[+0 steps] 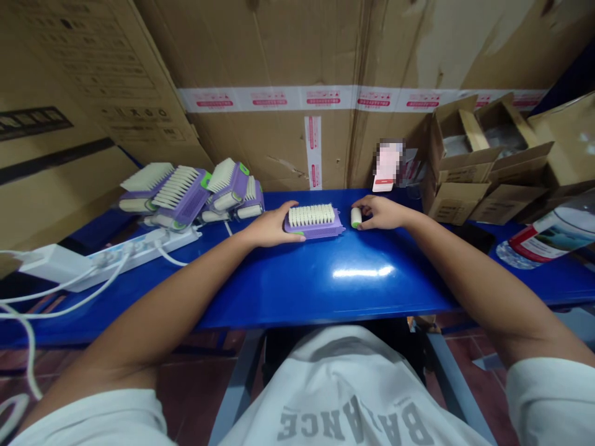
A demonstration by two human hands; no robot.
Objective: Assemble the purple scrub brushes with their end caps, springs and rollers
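Observation:
A purple tray (320, 231) packed with a row of white pieces lies flat on the blue table (297, 285), a little past its middle. My left hand (272, 226) rests against the tray's left end, fingers curled round its edge. My right hand (379, 214) lies just right of the tray and pinches a small white cylinder with a green tip (356, 217) between thumb and fingers. The cylinder sits a short gap from the tray's right end.
Several more filled purple trays (186, 193) are stacked at the back left, above a white power strip (116, 257) with trailing cables. Open cardboard boxes (465, 167) stand at the back right, and a plastic bottle (548, 238) lies at the far right. Cardboard walls rise behind.

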